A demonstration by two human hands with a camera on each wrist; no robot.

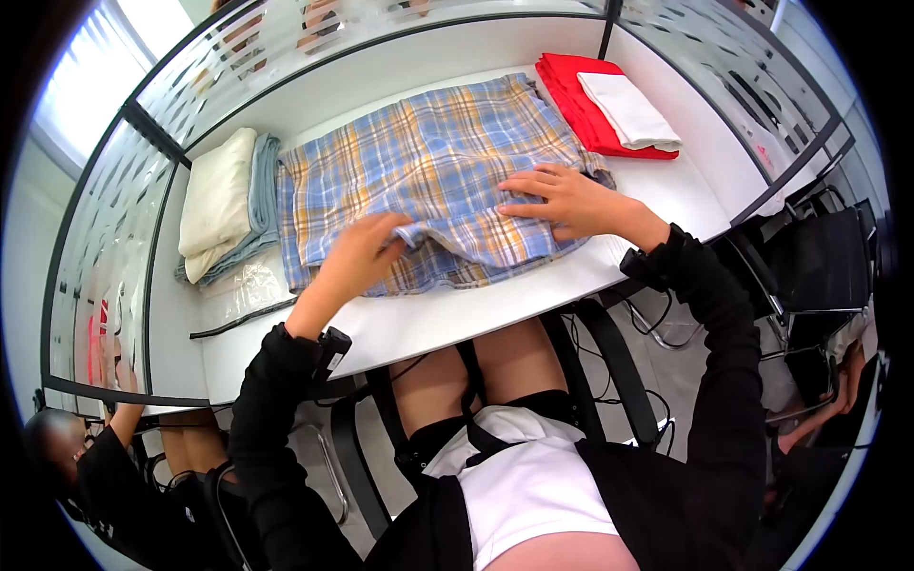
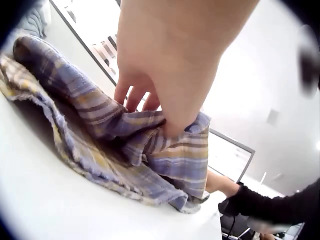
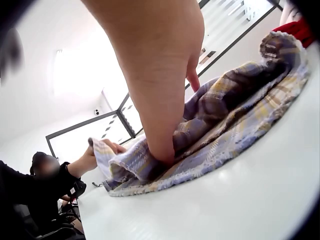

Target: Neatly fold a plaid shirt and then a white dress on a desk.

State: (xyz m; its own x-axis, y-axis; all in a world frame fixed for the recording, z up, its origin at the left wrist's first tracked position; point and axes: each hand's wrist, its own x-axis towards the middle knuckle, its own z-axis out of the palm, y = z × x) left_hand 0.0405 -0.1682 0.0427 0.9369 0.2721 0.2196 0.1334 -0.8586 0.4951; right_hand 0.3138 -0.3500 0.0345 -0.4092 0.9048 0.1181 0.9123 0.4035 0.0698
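A blue, yellow and white plaid cloth [image 1: 409, 162] lies spread on the white table [image 1: 381, 328], its near edge rumpled and partly lifted. My left hand [image 1: 360, 255] pinches a raised fold of that edge; in the left wrist view the thumb presses into the gathered cloth [image 2: 175, 155] with the fingers beyond it. To the right, my right hand [image 1: 571, 202] rests on the near part of the cloth, fingers spread and fairly straight. In the right wrist view its thumb dips into the folds [image 3: 200, 140], where the tip is hidden.
Folded cream cloth [image 1: 219, 190] lies on blue-grey cloth [image 1: 264, 195] at the left, by a clear plastic bag [image 1: 249, 290] and a black strip [image 1: 243, 319]. Red cloth [image 1: 571, 100] with white cloth [image 1: 628, 109] on it lies back right. Framed partitions [image 1: 381, 62] enclose the table.
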